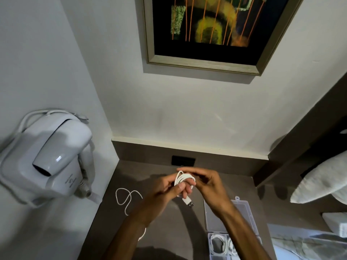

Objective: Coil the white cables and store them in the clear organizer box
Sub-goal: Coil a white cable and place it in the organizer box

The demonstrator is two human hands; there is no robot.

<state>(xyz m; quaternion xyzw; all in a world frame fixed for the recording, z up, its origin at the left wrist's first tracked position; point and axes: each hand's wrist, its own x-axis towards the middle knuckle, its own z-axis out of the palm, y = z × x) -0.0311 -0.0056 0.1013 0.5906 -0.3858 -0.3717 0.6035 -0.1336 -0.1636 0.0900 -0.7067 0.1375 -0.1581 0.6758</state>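
Observation:
Above the brown table, my left hand [165,190] grips a white cable coil [183,178], thumb pressed over the loops. The coil's USB plug [189,202] hangs below my fingers. My right hand [206,182] pinches the coil's top from the right. Another white cable [127,198] lies loose in loops on the table to the left, its lower part hidden behind my left forearm. The clear organizer box [232,231] sits open at the lower right, under my right forearm. Coiled white cables [218,243] lie in its near compartments.
A white wall-mounted hair dryer [48,156] hangs at the left. A dark socket plate [183,160] sits in the table's back panel. A white pillow [323,181] lies at the right. A framed picture [212,30] hangs on the wall ahead.

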